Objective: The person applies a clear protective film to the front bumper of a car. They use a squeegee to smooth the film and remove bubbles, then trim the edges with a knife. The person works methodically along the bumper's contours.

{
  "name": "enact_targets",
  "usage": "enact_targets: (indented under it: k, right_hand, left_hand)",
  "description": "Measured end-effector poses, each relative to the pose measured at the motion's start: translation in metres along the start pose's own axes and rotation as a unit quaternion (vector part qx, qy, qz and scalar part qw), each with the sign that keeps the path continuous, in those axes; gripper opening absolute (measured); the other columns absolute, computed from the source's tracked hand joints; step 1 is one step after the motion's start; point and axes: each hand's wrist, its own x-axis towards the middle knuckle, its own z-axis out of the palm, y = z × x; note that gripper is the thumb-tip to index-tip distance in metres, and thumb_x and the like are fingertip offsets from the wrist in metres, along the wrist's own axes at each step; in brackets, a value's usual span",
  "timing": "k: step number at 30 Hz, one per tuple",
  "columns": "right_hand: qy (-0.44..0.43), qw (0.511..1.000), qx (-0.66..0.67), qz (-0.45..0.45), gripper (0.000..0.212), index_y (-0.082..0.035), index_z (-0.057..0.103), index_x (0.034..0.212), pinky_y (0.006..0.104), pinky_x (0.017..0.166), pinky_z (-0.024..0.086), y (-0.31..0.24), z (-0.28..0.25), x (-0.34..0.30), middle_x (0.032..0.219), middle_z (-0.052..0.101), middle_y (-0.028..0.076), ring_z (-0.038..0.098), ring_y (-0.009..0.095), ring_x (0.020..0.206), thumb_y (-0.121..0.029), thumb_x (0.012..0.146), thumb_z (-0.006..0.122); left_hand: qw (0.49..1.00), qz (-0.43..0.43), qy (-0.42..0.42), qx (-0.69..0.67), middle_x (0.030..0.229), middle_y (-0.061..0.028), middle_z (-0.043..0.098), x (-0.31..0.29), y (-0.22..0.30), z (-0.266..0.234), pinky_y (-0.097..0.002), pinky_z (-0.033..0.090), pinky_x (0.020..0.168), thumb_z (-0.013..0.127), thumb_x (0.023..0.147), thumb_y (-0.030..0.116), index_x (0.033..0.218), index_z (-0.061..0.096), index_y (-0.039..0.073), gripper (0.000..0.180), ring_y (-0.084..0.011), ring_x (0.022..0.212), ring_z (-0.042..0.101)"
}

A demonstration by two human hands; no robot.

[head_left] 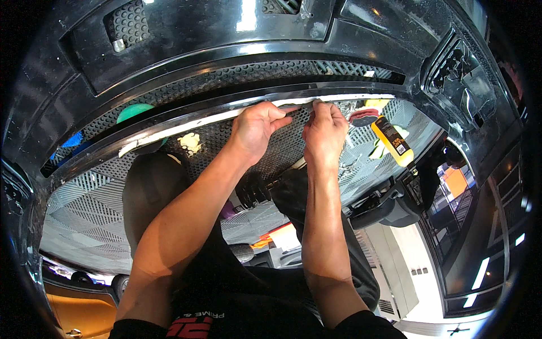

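Observation:
A large glossy black car body panel (pixel 220 35), which looks like a bumper, arches across the upper part of the view. A whitish strip (pixel 186 125) runs along its lower edge. Both my hands meet that edge near the middle. My left hand (pixel 255 129) is closed, thumb and forefinger pointing right beside a thin dark sliver I cannot identify. Just to its right, my right hand (pixel 326 127) is closed with its fingertips pinched at the strip's edge. Whatever lies between the fingertips of either hand is too small to make out.
Right of my hands lie a yellow bottle with a black label (pixel 393 141) and a dark red pad (pixel 364 117). A green round pad (pixel 135 112), a blue cloth (pixel 73 139) and a crumpled cream scrap (pixel 190 143) are leftward. An orange car (pixel 82 311) stands lower left.

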Motion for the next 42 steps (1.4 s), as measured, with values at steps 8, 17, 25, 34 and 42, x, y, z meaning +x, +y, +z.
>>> enact_targets:
  k: [8,17,25,34,42]
  right_hand:
    - [-0.015,1.000,0.017,0.001,0.031,-0.008,0.058,0.077,0.0262,0.041,0.034,-0.003,0.003,-0.004,0.062,0.048,-0.003,0.042,0.008,0.046,-0.014,0.107,0.062]
    - [-0.030,0.999,-0.016,-0.005,0.030,-0.006,0.060,0.077,0.0258,0.043,0.034,-0.005,0.004,-0.009,0.063,0.051,-0.002,0.042,0.007,0.048,-0.014,0.106,0.063]
    - [-0.049,0.997,-0.044,0.034,0.033,0.005,0.064,0.080,0.0354,0.067,0.046,-0.010,0.010,-0.022,0.071,0.064,0.006,0.054,0.013,0.070,-0.017,0.103,0.062]
    - [-0.074,0.988,0.082,0.107,0.024,-0.006,0.061,0.086,0.0274,0.043,0.033,-0.019,-0.003,-0.021,0.065,0.048,-0.003,0.042,0.009,0.048,-0.017,0.107,0.063]
    - [-0.075,0.988,0.094,0.095,0.027,-0.010,0.057,0.082,0.0266,0.043,0.030,-0.033,-0.012,-0.005,0.064,0.043,-0.005,0.038,0.008,0.048,-0.017,0.108,0.061]
  left_hand:
    - [1.000,0.004,0.030,0.007,0.133,-0.0230,0.072,-0.004,0.003,0.008,-0.0517,0.043,0.118,0.060,0.091,0.011,0.084,0.072,0.006,0.014,-0.0376,0.138,0.060]
    - [0.999,0.004,0.048,0.012,0.132,-0.0226,0.070,-0.005,0.006,0.014,-0.0549,0.043,0.119,0.060,0.090,0.011,0.082,0.068,0.006,0.012,-0.0383,0.136,0.061]
    - [0.999,0.003,0.031,-0.010,0.121,-0.0154,0.073,-0.001,-0.001,0.003,-0.0514,0.047,0.115,0.059,0.090,0.011,0.091,0.071,0.004,0.014,-0.0290,0.118,0.066]
    - [1.000,-0.013,0.024,0.000,0.134,-0.0145,0.073,-0.001,0.000,0.008,-0.0473,0.045,0.114,0.060,0.100,0.022,0.123,0.071,0.000,0.034,-0.0297,0.131,0.065]
    - [1.000,-0.007,0.009,0.008,0.141,-0.0148,0.070,-0.002,0.004,0.007,-0.0479,0.045,0.114,0.061,0.105,0.026,0.127,0.071,0.000,0.036,-0.0329,0.138,0.062]
